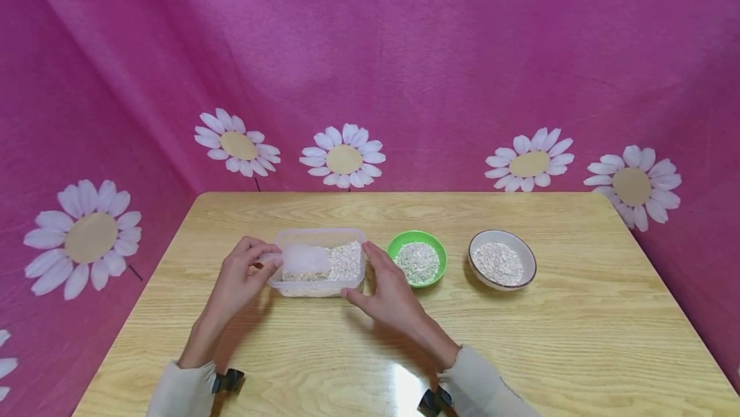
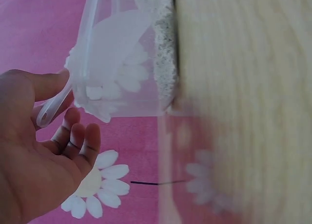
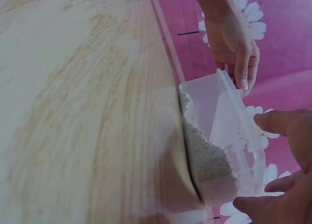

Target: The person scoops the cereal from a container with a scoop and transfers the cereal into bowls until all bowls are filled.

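Observation:
A clear plastic container (image 1: 318, 237) on the table holds pale flakes (image 1: 347, 261), heaped higher toward its right end. My left hand (image 1: 236, 279) pinches the handle of a translucent white scoop (image 1: 306, 258) between thumb and index finger at the container's left end. The scoop's bowl lies inside, low over the flakes. In the left wrist view the other fingers (image 2: 90, 141) hang loosely curled below the handle. My right hand (image 1: 393, 292) holds the container's right end, thumb at the near side and fingers at the end wall.
Right of the container stands a green bowl (image 1: 442, 266) with similar flakes. Farther right is a white bowl (image 1: 525, 253) with a dark rim, also holding flakes. A pink cloth (image 1: 428, 70) with daisies hangs behind the wooden table (image 1: 578, 327).

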Motion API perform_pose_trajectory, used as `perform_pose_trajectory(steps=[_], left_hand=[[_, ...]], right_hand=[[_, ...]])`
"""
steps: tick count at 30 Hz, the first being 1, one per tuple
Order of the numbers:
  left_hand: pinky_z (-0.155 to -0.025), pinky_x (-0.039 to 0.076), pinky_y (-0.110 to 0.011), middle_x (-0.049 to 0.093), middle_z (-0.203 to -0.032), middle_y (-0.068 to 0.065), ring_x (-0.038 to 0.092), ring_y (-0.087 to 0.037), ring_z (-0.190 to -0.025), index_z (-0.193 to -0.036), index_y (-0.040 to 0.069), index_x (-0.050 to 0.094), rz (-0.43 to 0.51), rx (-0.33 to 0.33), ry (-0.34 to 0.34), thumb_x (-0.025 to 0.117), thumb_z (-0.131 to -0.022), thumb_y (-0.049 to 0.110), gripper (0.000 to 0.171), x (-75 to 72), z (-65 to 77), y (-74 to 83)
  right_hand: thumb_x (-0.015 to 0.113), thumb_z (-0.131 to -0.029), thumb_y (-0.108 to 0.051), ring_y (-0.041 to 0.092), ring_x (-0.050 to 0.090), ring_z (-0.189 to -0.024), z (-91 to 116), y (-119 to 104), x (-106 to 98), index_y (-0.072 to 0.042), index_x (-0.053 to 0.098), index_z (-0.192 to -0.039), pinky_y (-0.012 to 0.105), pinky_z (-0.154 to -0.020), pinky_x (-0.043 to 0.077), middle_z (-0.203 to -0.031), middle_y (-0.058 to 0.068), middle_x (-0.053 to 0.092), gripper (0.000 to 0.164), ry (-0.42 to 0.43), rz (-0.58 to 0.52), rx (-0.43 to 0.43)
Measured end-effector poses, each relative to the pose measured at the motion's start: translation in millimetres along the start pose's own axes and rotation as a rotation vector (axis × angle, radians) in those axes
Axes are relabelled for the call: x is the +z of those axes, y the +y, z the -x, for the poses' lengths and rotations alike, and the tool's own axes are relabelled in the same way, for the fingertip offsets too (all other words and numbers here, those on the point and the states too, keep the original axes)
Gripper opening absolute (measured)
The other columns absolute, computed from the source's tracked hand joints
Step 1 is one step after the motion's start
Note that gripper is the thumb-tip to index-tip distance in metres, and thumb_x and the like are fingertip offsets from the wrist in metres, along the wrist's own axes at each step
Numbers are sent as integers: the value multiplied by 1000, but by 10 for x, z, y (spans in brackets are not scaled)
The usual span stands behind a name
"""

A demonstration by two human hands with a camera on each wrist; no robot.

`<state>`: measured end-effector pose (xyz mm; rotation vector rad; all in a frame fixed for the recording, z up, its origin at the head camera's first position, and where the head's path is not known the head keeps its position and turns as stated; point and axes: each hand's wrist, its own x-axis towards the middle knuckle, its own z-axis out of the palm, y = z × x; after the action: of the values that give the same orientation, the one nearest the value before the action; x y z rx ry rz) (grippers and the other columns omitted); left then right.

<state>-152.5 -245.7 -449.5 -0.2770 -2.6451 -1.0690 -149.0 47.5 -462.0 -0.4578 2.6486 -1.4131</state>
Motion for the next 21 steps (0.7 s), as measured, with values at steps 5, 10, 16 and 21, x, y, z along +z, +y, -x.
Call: perform_pose_trajectory(steps=[5, 10, 16, 21], left_hand=[[-91, 59, -46, 60, -120, -17, 58, -28, -114, -111, 2, 79, 21, -23, -43, 77, -98, 5, 13, -1, 23, -40], [-95, 53, -47, 62, -128, -20, 59, -36, -123, -110, 2, 79, 6, -22, -53, 78, -98, 6, 13, 3, 47, -86], [-94, 53, -42, 65, -129, -20, 64, -37, -122, -110, 3, 79, 1, -9, -63, 80, -97, 6, 14, 17, 42, -108], [-93, 54, -50, 65, -131, -20, 65, -37, -120, -111, 3, 79, -1, -38, -70, 79, -97, 8, 15, -14, 28, -104]], right_hand=[[83, -94, -34, 40, 34, -161, -17, 20, 47, 3, 33, -165, 56, -131, 29, -172, 22, 35, 94, -10, -4, 21], [81, -96, -31, 36, 36, -160, -33, 34, 83, 2, 31, -166, 52, -131, 30, -172, 21, 37, 92, -12, -34, 13], [78, -99, -26, 34, 38, -159, -29, 53, 125, 2, 29, -167, 49, -130, 32, -170, 22, 39, 88, 10, -83, 3], [76, -101, -26, 33, 38, -159, -21, 44, 141, 4, 26, -167, 47, -130, 32, -171, 23, 36, 88, 12, -101, 18]])
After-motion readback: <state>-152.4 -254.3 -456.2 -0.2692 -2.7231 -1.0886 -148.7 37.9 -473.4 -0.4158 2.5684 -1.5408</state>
